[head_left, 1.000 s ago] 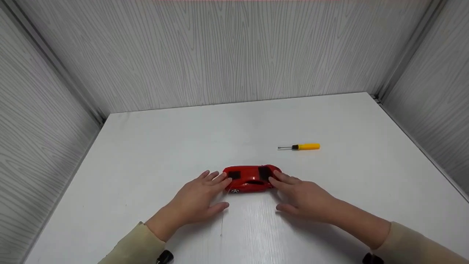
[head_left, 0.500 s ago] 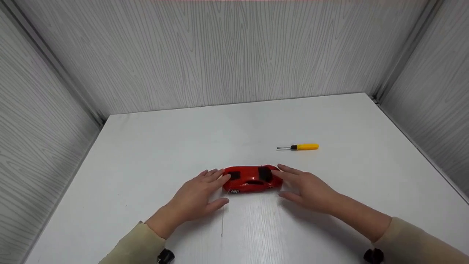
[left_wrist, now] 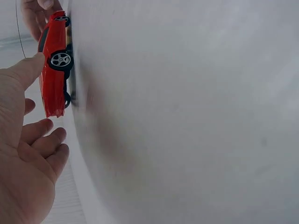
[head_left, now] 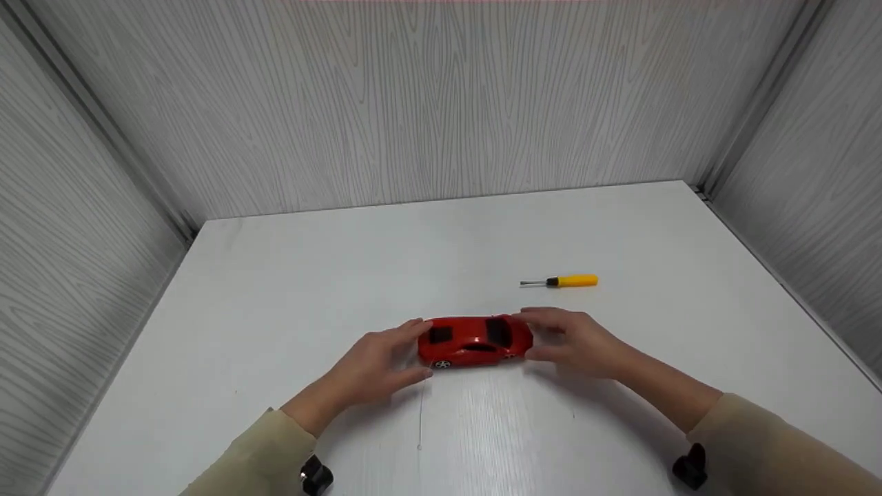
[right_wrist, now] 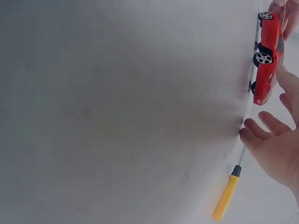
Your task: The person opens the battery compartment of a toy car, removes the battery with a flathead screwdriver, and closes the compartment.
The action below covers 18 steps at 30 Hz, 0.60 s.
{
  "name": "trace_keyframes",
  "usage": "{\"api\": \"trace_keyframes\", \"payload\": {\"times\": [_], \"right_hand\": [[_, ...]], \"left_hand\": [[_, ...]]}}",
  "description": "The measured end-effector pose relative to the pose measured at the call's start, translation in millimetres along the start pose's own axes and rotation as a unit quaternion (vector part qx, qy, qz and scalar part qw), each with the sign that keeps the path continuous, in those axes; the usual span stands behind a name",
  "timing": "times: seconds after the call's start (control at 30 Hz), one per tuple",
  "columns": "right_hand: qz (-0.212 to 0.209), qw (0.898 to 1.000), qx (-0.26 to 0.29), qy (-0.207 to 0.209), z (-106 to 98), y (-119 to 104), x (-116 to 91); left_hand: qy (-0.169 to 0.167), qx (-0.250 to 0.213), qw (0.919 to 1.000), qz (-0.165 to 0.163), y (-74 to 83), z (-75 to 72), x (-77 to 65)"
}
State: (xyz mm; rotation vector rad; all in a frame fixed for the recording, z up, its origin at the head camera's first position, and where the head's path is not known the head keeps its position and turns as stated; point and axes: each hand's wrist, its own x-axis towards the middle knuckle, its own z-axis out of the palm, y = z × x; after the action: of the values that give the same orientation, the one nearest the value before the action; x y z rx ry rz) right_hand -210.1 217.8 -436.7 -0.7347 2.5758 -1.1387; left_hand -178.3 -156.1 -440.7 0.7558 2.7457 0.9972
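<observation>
A red toy car [head_left: 475,339] with dark windows stands on its wheels on the white table. My left hand [head_left: 372,365] is at its rear end, thumb on the near side and index finger at the far rear corner. My right hand [head_left: 586,344] spans the front end, index fingertip by the far corner and thumb by the near one. In both wrist views a gap shows between palm and car, and the other fingers are loosely bent, clear of the body. Whether the thumbs touch the car cannot be told.
Behind the car, to the right, lies a screwdriver [head_left: 575,281] with a yellow handle, its tip pointing left. A thin thread [head_left: 421,413] runs from near the car's rear toward the front of the table. Grey wood-grain panels [head_left: 441,103] enclose the back and sides.
Both hands have shifted from resting flat over the car's top ends to framing its rear and front with thumb and fingers. The car has stayed nearly in place.
</observation>
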Motion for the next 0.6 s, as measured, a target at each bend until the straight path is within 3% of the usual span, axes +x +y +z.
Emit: {"api": "trace_keyframes", "payload": {"times": [0.33,0.6], "right_hand": [[0.030,0.998,0.031,-0.034,-1.6,7.2,5.7],[0.058,0.997,0.025,-0.034,-1.2,9.2,6.0]], "left_hand": [[0.001,-0.027,0.9994,-0.024,-3.3,5.6,2.0],[0.023,-0.038,0.9987,-0.026,-3.4,7.5,4.4]]}}
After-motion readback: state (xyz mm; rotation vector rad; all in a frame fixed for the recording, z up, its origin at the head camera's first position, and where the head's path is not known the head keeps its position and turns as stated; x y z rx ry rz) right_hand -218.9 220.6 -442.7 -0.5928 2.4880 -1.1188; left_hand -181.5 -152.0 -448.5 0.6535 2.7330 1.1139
